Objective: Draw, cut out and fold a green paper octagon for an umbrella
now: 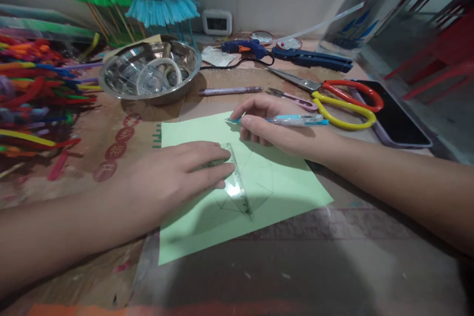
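Observation:
A sheet of light green paper (196,232) lies on the work surface with thin dark lines drawn on it, some forming angled shapes. My left hand (177,173) rests flat on the paper, its fingers stretched over a clear plastic ruler (241,195) and pressing it down; the hand hides part of the ruler. Closed around a light-blue mechanical pencil (289,120) is my right hand (268,121), above the paper's far edge. The pencil lies nearly level, its tip pointing left; whether the tip touches the paper I cannot tell.
Scissors (333,98), a pink craft knife (292,99), a pen (229,91) and a phone (396,113) lie beyond the paper. Farther back are a metal bowl (111,86), a blue glue gun (244,47) and a small clock (217,22). Colourful pipe cleaners (37,94) heap at left.

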A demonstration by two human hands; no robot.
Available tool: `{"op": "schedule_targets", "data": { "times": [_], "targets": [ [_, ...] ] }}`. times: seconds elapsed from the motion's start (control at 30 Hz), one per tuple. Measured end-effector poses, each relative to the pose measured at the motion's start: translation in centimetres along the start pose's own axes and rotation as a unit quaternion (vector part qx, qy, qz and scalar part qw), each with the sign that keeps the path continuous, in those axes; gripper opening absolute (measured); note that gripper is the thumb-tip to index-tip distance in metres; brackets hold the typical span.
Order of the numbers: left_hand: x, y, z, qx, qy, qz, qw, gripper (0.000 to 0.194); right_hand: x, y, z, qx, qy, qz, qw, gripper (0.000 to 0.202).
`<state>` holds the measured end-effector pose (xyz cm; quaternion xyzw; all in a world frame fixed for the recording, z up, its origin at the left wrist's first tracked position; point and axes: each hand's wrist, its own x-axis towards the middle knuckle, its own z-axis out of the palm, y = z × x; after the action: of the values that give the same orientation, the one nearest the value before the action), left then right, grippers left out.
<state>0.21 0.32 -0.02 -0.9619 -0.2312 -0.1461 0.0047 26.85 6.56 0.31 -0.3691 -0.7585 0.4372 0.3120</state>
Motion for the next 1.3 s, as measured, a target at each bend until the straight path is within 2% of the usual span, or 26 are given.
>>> {"op": "schedule_targets", "data": {
  "times": [0.2,0.37,0.5,0.63,0.83,0.97,1.17,1.3],
  "targets": [
    [0.3,-0.1,-0.3,-0.001,-0.028,-0.002,1.0,0.041,-0.1,-0.2,0.0,0.015,-0.003,0.014,1.0,0.019],
    [-0.1,-0.3,0.2,-0.02,-0.006,-0.023,1.0,0.042,-0.1,0.2,0.0,0.025,-0.01,0.004,1.0,0.02],
    [-0.3,-0.3,0.4,0.0,0.006,-0.012,1.0,0.042,-0.1,0.4,0.0,0.024,-0.01,-0.001,1.0,0.02],
    [0.0,-0.1,-0.3,0.014,-0.021,-0.011,1.0,0.042,-0.1,0.3,-0.1,0.021,-0.01,-0.006,1.0,0.02],
    [0.5,0.4,-1.4,0.011,-0.017,0.004,1.0,0.041,-0.1,0.3,-0.1,0.023,-0.012,-0.003,1.0,0.02],
    [0.5,0.5,-1.4,0.017,-0.028,0.007,0.999,0.043,-0.1,0.3,-0.1,0.019,-0.01,0.008,1.0,0.02],
    [0.4,0.8,-1.0,0.013,0.003,0.006,1.0,0.042,-0.1,0.4,-0.1,0.014,-0.011,0.006,1.0,0.021],
    [0.7,0.8,-1.5,0.053,-0.024,0.032,0.998,0.048,-0.1,0.4,-0.1,0.019,-0.011,0.0,1.0,0.022]
  ]
}}
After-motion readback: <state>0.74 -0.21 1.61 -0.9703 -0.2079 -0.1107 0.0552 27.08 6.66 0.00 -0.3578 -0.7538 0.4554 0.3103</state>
